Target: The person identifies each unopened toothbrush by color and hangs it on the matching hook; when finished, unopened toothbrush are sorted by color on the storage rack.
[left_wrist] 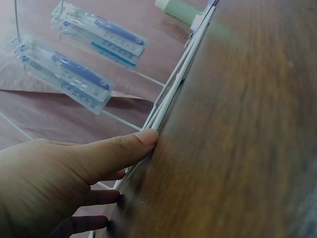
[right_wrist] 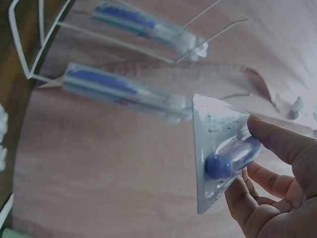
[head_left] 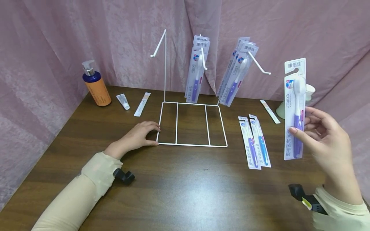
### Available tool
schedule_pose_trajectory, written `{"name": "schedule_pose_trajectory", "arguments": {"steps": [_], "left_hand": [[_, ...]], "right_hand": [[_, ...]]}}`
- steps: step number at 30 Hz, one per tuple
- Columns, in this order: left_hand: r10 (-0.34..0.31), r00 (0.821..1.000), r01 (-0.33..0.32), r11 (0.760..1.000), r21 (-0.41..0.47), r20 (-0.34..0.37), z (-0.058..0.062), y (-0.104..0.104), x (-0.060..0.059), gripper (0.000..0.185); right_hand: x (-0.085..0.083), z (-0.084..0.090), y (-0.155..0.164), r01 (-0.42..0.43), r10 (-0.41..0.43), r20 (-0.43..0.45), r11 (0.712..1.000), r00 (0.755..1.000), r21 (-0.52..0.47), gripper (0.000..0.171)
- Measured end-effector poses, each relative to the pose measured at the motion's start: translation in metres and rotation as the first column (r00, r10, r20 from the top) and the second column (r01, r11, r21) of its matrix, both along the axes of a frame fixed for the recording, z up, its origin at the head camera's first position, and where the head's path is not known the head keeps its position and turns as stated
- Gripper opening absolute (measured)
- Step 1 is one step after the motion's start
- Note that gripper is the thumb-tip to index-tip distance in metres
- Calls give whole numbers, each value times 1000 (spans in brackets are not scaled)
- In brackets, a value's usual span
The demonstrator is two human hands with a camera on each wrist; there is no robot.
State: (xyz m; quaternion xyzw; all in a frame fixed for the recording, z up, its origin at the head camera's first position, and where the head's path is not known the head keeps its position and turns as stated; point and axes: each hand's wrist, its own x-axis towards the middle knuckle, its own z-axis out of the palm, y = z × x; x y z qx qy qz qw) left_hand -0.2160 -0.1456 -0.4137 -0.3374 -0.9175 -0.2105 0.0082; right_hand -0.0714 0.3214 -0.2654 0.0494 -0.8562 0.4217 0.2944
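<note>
My right hand (head_left: 332, 141) pinches a packaged purple-and-white toothbrush (head_left: 295, 109) by its lower half, thumb on the front. It is upright above the table's right side, its card's hang slot at the top. My left hand (head_left: 138, 136) touches the front left corner of a white wire display rack (head_left: 192, 145), thumb (left_wrist: 147, 136) against the front wire and fingers along the left side. Packaged toothbrushes hang on the rack's middle hook (head_left: 197, 72) and right hook (head_left: 238, 75). The left hook (head_left: 158, 45) holds none. A purple packaged toothbrush (head_left: 250, 144) and a blue one (head_left: 260, 141) lie right of the rack.
An orange pump bottle (head_left: 98, 89) with a blue top, a small white tube (head_left: 123, 101) and a flat white sachet (head_left: 142, 104) are at the back left. Another thin sachet (head_left: 270, 111) and a pale green container (head_left: 280, 110) are at the right. A pink curtain (head_left: 130, 48) hangs behind.
</note>
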Motion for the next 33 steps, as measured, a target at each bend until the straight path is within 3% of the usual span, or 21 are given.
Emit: {"name": "schedule_pose_trajectory", "arguments": {"steps": [6,16,27,33], "left_hand": [[-2,1000,2,1000,-3,-9,-1,0,-1,49],[-1,1000,1,1000,-3,-16,-1,0,1,47],[-3,1000,3,1000,-4,-15,0,0,3,48],[-5,1000,4,1000,-13,-19,1,0,2,48]], "right_hand": [[-1,7,-20,-16,17,-36,999,999,37,64],[-5,12,-59,-129,131,-39,991,991,35,66],[-21,7,-99,-240,244,-86,969,966,53,63],[-30,2,-114,-251,257,-87,965,963,71,61]]}}
